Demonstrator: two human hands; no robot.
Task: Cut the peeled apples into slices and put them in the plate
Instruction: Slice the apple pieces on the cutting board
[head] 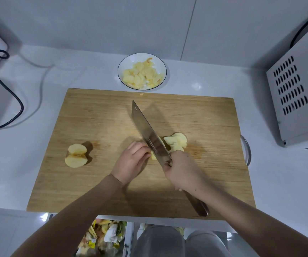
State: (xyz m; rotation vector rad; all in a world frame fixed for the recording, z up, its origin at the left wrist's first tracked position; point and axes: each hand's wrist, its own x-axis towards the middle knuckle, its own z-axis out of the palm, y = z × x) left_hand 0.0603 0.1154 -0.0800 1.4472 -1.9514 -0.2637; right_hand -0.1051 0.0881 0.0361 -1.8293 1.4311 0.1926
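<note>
A wooden cutting board (195, 117) lies on the white counter. My right hand (182, 169) grips the handle of a cleaver (149, 134), whose blade stands across a piece of peeled apple (153, 156). My left hand (132, 160) holds that piece with curled fingertips right against the blade. Cut slices (177, 140) lie fanned out just right of the blade. A peeled apple half (76, 155), cut face up, sits at the board's left side. Behind the board stands a white plate (125, 64) with a dark rim, holding several apple slices.
A grey appliance with vent slots (292, 101) stands at the right. A black cable (3, 86) loops over the counter at the left. A metal ring (246, 151) pokes out from under the board's right edge. A bin with scraps (103, 238) sits below the counter's front edge.
</note>
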